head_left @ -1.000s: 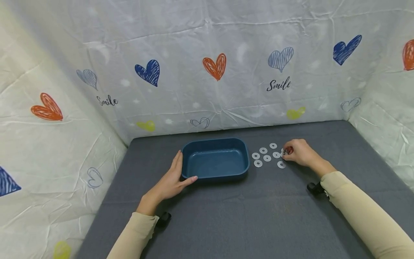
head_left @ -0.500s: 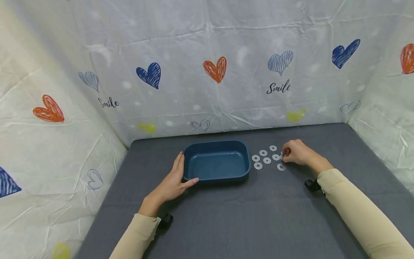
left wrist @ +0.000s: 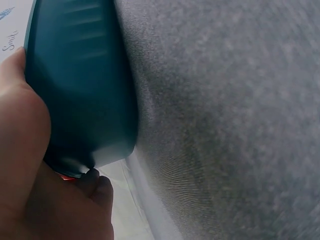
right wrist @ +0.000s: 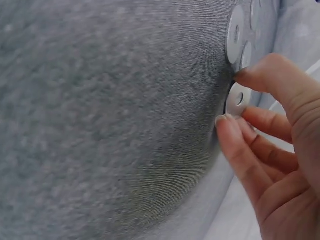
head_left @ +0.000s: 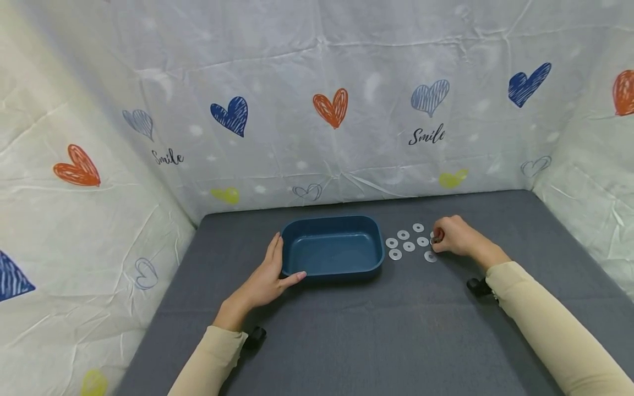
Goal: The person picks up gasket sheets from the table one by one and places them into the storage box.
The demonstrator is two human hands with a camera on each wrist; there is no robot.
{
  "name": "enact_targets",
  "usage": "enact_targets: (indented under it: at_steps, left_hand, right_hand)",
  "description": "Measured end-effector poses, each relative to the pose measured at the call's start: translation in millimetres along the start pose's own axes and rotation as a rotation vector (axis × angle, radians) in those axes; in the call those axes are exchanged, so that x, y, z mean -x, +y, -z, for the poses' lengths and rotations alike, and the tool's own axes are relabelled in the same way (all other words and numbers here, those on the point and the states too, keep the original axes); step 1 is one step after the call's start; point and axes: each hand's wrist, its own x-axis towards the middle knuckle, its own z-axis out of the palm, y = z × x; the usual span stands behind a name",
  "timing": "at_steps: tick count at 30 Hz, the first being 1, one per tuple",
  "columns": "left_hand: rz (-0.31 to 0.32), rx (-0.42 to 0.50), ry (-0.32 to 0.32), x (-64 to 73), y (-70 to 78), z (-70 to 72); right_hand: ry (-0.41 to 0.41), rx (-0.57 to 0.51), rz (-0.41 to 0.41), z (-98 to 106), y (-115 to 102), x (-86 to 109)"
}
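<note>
A dark blue rectangular plastic container [head_left: 342, 274] sits on the grey-covered table. My left hand [head_left: 262, 281] rests at its left front corner, fingers straight along the left side and thumb along the front rim. To the right of the container lie several flat metal washers [head_left: 399, 235] with round holes. At the right end of this group, my right hand [head_left: 458, 237] has its fingertips down on the cloth. The right wrist view shows a washer [right wrist: 231, 103] pinched between thumb and fingers, tilted up on its edge. Other washers [right wrist: 233, 32] lie just beyond it.
A grey cloth [head_left: 366, 341] covers the table. Behind it and at both sides hangs a white curtain [head_left: 376, 154] printed with hearts and the word Smile. A black wrist strap [head_left: 479, 286] shows at the right cuff, another [head_left: 255, 336] at the left.
The head view has tilted slightly, so everything sits a little lower. The right hand stays at the same washers with only small finger movement. The left hand and container keep their places.
</note>
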Motion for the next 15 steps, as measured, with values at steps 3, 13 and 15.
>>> enact_targets:
  at_steps: [3,13,15]
  left_hand:
    - [-0.001,0.001,0.005,0.2,-1.4,-2.3]
    - [-0.011,0.028,0.018,-1.0,-1.3,-2.7]
    - [-0.015,0.023,0.020,-0.5,-2.1,-3.5]
  right_hand:
    - [0.021,0.000,0.013,-1.2,0.7,3.8]
    - [0.122,-0.038,0.040,7.0,2.6,17.6]
    - [0.141,-0.053,0.049,6.8,2.1,20.4]
